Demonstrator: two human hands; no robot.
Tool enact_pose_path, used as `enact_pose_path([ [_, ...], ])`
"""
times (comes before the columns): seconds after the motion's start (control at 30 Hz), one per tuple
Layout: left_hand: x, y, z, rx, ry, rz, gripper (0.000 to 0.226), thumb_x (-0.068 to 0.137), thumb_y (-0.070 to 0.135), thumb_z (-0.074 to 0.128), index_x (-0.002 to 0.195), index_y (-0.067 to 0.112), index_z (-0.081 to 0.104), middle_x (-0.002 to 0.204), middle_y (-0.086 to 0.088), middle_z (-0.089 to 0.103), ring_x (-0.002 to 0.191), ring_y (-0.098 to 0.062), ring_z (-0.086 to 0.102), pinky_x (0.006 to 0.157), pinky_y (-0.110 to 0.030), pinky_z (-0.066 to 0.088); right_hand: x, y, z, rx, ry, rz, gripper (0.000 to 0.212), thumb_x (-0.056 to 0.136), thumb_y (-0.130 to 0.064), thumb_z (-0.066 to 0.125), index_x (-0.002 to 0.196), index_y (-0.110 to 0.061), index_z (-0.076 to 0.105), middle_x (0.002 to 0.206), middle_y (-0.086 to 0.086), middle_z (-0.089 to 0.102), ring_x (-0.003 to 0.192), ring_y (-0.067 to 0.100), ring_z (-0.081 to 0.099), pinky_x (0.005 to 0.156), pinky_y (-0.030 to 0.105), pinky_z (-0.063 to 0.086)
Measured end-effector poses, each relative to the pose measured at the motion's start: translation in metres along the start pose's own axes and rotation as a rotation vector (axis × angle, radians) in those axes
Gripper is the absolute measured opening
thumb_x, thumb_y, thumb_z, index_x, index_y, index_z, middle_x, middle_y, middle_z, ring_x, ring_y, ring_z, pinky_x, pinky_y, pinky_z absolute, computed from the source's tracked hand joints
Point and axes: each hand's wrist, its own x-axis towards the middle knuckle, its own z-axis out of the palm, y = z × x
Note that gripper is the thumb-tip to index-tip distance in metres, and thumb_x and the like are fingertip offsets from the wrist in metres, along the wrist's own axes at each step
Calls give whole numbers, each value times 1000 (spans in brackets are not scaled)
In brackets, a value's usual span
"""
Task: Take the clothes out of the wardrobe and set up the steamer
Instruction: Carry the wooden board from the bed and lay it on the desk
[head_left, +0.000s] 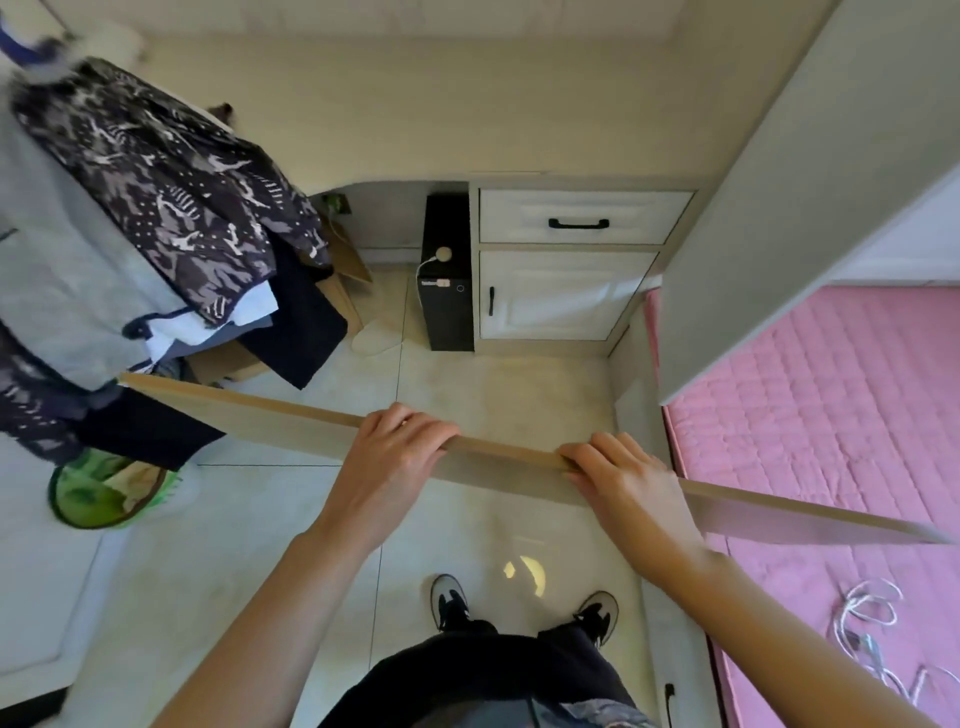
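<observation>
Both of my hands grip a long, thin wooden board (270, 415) held on edge across the room at about waist height. My left hand (395, 452) curls over its top edge near the middle. My right hand (618, 478) curls over the same edge further right. The board's left end reaches the hanging clothes (166, 208), a dark patterned garment over grey, white and navy pieces at the left. No steamer is visible.
A white cabinet (566, 291) with a drawer and door stands ahead, with a black box (447, 291) beside it. A pink quilted bed (831, 415) lies at the right, white cords (867, 639) on it. A green basket (109, 493) sits on the tiled floor at the left.
</observation>
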Motion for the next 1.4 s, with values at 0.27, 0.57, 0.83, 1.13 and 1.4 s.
enact_pose_path([
  [0.27, -14, -65, -35, 26, 90, -52, 34, 81, 5, 72, 114, 12, 68, 97, -2, 58, 89, -20, 56, 84, -28, 38, 63, -47, 18, 10, 28, -74, 15, 87, -17, 68, 102, -18, 67, 88, -3, 61, 74, 19, 57, 52, 33, 50],
  [0.57, 33, -125, -58, 41, 113, -66, 41, 79, 6, 75, 118, 14, 68, 96, -1, 57, 86, -18, 55, 83, -32, 42, 149, -46, 33, 107, -12, -103, 14, 91, -23, 64, 105, -21, 66, 89, -6, 60, 76, 16, 57, 54, 33, 52],
  [0.83, 125, -172, -74, 31, 115, -106, 44, 76, 6, 77, 118, 19, 69, 93, 2, 57, 84, -17, 53, 82, -27, 38, 253, -12, 28, 159, -28, -110, 19, 84, -21, 72, 103, -21, 68, 86, -7, 60, 75, 13, 59, 50, 26, 50],
  [1.13, 228, -218, -84, 71, 196, -73, 30, 89, 26, 55, 114, 19, 69, 96, 2, 57, 86, -17, 51, 78, -33, 42, 361, 35, 17, 121, 53, -131, 16, 86, -23, 71, 102, -23, 68, 86, -8, 60, 77, 14, 59, 52, 20, 39],
  [1.4, 322, -264, -98, 59, 282, -16, 29, 89, 26, 54, 110, 16, 71, 95, 2, 58, 83, -17, 50, 72, -36, 43, 460, 70, 9, 108, 142, -134, 32, 93, -38, 45, 105, -20, 69, 85, -5, 61, 74, 17, 57, 58, 30, 43],
])
